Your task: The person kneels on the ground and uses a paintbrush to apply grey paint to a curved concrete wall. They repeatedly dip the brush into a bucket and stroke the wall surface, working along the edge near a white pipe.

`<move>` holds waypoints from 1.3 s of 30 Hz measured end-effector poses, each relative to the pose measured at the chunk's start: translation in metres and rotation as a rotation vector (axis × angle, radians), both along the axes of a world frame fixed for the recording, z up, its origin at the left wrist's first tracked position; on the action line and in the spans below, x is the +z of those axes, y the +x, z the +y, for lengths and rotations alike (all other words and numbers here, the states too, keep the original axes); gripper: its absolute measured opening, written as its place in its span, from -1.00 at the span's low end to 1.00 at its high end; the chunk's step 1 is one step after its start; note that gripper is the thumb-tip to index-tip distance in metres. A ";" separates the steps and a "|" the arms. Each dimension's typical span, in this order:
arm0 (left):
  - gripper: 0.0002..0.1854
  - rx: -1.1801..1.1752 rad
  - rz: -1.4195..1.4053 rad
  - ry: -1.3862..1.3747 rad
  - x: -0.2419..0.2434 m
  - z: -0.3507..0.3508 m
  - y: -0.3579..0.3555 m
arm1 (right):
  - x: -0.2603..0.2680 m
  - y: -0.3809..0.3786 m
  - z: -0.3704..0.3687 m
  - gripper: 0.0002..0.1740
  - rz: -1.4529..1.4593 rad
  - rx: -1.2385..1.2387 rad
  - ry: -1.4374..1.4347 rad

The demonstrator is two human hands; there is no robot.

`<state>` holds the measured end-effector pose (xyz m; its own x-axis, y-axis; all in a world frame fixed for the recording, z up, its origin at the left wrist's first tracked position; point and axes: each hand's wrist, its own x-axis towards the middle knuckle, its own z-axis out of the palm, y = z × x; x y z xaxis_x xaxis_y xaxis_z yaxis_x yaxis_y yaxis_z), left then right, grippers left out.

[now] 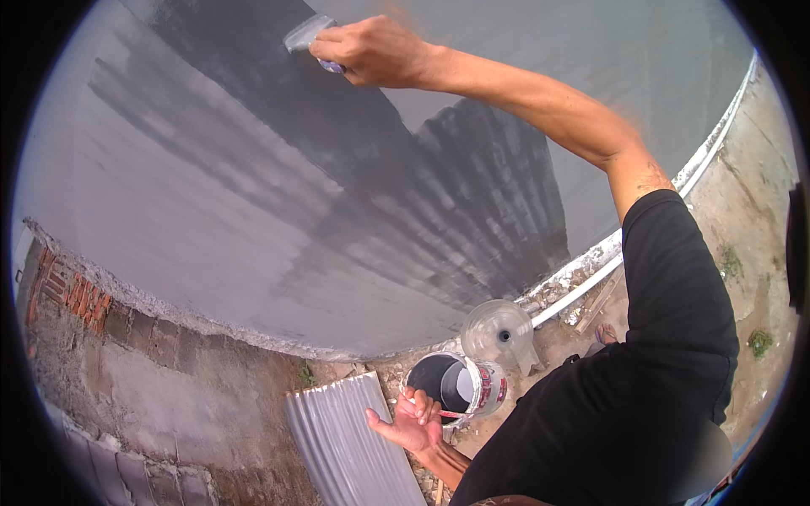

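Observation:
My right hand, its arm stretched up in a black sleeve, grips a flat paintbrush with pale bristles against a grey wall. Darker grey bands and streaks cross the wall around the brush and fan down towards its base. Low in front of me, my left hand is closed on the handle of a paint bucket, with the thumb held out. Inside the bucket is grey paint, seen beyond the fingers. The bucket's side bears red writing.
A clear round plastic piece with a dark centre lies beside the bucket. Corrugated sheet lies at the lower middle. White pipe runs along the wall's foot, near a wood scrap. A low wall with exposed bricks stands at left.

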<state>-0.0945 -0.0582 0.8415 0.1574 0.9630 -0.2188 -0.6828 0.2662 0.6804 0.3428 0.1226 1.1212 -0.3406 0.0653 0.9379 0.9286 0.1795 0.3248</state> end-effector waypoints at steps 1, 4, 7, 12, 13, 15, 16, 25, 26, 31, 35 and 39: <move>-0.08 0.004 0.006 0.006 0.000 -0.002 -0.003 | -0.026 -0.004 0.010 -0.90 0.016 -0.001 -0.050; -0.08 0.008 0.023 0.013 -0.002 -0.002 -0.004 | -0.132 -0.021 0.024 -0.80 -0.132 -0.083 -0.054; -0.09 -0.036 0.019 0.031 -0.004 0.001 -0.005 | -0.239 -0.034 0.007 -0.73 -0.143 -0.043 -0.143; -0.08 -0.084 0.055 0.026 -0.005 0.000 -0.004 | -0.336 -0.046 -0.035 -0.80 0.149 0.100 -0.982; -0.09 -0.100 0.053 0.020 -0.005 -0.002 -0.007 | -0.352 -0.051 -0.045 -0.80 0.243 0.119 -1.008; -0.11 -0.143 0.012 0.031 -0.010 0.000 -0.005 | -0.362 -0.056 -0.076 -0.78 0.478 0.258 -0.867; -0.12 -0.176 0.045 0.050 -0.011 -0.002 -0.005 | -0.357 -0.063 -0.094 -0.74 0.601 0.269 -0.882; -0.10 -0.300 0.161 0.038 -0.006 -0.010 0.024 | -0.308 -0.086 -0.193 -0.79 1.447 0.631 -0.964; -0.11 -0.307 0.163 0.021 -0.006 -0.011 0.030 | -0.301 -0.086 -0.199 -0.79 1.490 0.690 -0.971; -0.18 -0.408 0.168 0.088 -0.005 -0.015 0.073 | -0.281 -0.067 -0.219 -0.78 1.523 0.823 -1.039; -0.23 -0.396 0.191 0.144 0.021 -0.036 0.110 | -0.257 -0.048 -0.238 -0.79 1.377 0.805 -1.107; -0.25 -0.397 0.227 0.161 0.019 -0.043 0.150 | -0.254 -0.021 -0.239 -0.80 1.316 0.779 -1.198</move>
